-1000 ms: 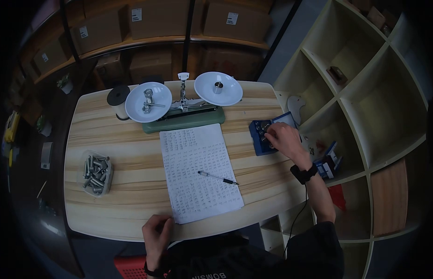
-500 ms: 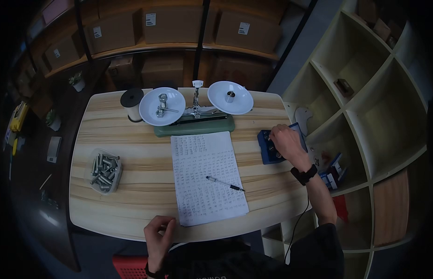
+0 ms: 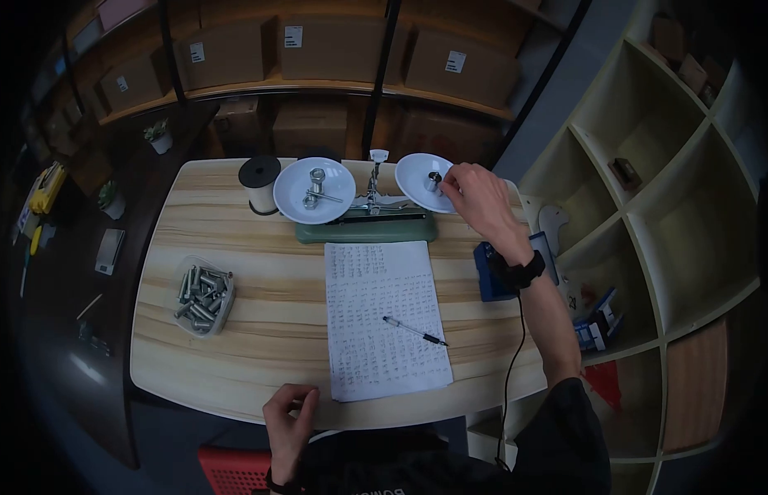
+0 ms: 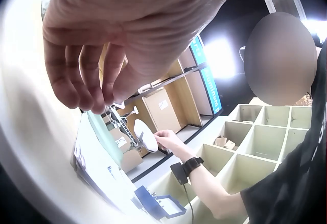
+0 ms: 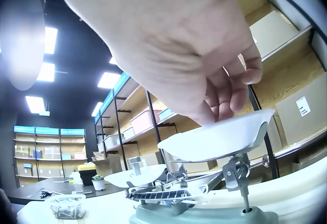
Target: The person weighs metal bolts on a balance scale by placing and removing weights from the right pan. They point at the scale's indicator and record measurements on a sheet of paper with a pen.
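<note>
The right hand is at the right white pan of a balance, fingertips together, pinching what looks like a small weight, mostly hidden. Beside them on that pan stands a metal weight. From the right wrist view, the curled fingers are just above the pan. Bolts and nuts lie on the left pan. The left hand rests at the table's front edge, loosely curled and holding nothing, left of a written sheet.
A pen lies on the sheet. The blue weight box stands open under the right wrist. At the left are a tub of bolts and a spool. Cubby shelves border the right side.
The right hand has moved from the blue box up and left to the right pan. The left hand has stayed at the front edge. The head view has shifted slightly.
</note>
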Motion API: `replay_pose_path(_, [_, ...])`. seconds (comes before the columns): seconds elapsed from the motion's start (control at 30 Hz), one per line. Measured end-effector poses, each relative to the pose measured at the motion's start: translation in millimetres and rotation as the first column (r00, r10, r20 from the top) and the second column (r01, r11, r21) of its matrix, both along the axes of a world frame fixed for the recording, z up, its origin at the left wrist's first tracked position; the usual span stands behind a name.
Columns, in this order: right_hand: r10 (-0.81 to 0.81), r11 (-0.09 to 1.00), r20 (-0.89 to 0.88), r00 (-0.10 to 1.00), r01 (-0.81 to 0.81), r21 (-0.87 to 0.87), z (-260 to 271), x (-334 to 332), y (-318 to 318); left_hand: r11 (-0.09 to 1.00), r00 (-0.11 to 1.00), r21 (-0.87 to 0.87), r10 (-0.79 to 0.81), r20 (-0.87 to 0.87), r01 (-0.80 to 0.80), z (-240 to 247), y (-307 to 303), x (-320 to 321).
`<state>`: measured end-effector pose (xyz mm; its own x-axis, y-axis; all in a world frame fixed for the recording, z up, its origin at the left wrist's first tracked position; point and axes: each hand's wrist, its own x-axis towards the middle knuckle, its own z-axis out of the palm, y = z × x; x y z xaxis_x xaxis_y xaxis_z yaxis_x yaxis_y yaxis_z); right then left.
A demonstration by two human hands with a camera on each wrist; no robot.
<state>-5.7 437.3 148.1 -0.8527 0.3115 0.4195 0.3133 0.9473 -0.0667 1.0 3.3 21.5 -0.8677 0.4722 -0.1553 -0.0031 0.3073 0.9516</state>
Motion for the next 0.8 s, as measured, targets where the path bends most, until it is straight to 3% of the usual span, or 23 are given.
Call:
replay_pose_path(0.1, [-0.013,1.000,0.004,1.000,0.013,-0.018,-5,-2,0,0.999,0.999,0.028,0.043,-0.001,-0.043,3,2,-6])
replay_pose_path(0.27, [-0.033,0.999,0.019,0.999,0.034,-0.031,-7,-3,3,0.998,0.993,0.055,-0.022,-0.112,0.029,4,8,-13])
replay_pose_path(0.8, [-0.096,0.990,-0.012,0.995,0.094,-0.104,0,4,0,0.998,0.999,0.066,-0.017,-0.038,0.019,1,11,-6])
